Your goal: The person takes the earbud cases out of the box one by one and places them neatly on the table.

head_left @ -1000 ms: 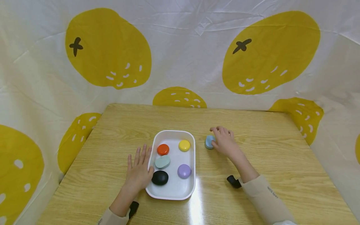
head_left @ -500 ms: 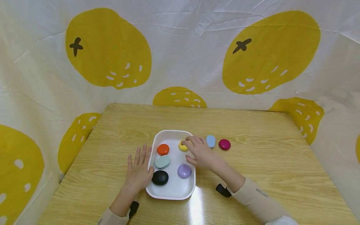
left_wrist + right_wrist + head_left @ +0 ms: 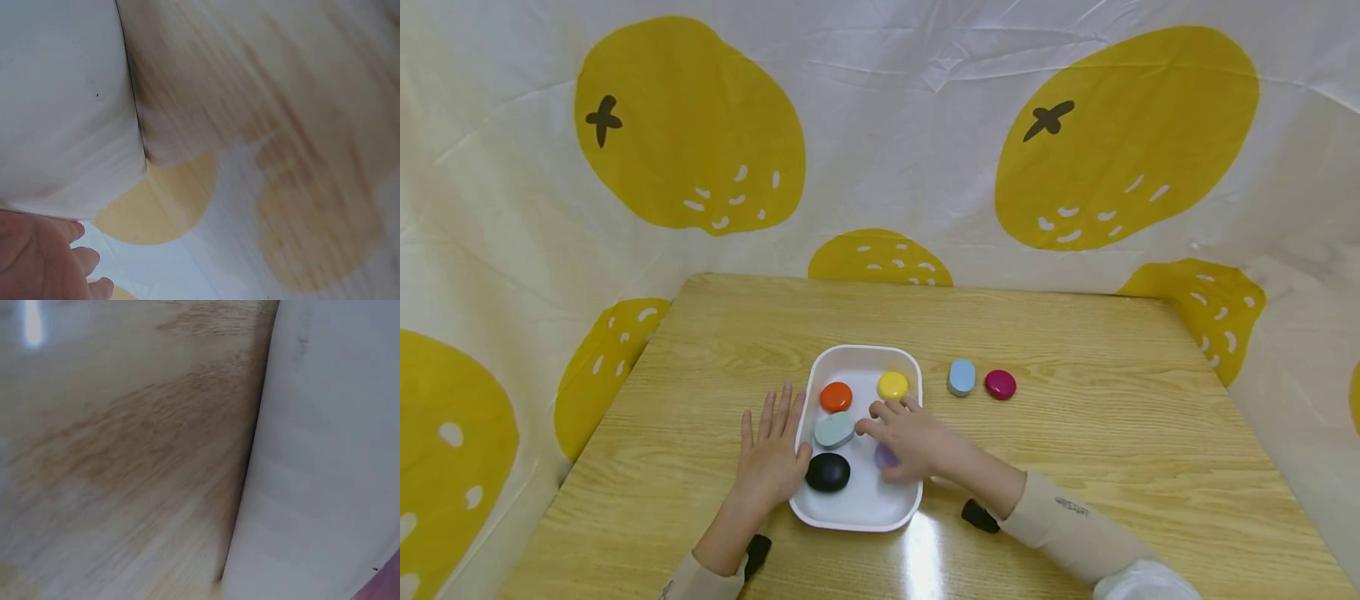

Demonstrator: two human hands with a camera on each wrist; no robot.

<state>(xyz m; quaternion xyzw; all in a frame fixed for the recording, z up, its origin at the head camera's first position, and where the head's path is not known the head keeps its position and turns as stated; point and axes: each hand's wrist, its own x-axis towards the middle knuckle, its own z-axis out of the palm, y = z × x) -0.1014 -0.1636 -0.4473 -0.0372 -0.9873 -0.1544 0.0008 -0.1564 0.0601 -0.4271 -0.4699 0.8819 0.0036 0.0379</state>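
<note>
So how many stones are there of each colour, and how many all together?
orange stone: 1
yellow stone: 1
pale green stone: 1
black stone: 1
purple stone: 1, mostly under the right hand
light blue stone: 1
magenta stone: 1
Total: 7

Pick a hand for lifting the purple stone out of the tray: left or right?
Right. The right hand already covers the purple stone in the tray; the left hand lies flat at the tray's left rim.

The right hand [image 3: 913, 442] covers most of the purple pebble [image 3: 883, 456] in the white tray [image 3: 865, 504] — whether it grips it cannot be told. Both wrist views are blurred — the left hand [image 3: 37, 256] is cut off at the frame's corner.
</note>
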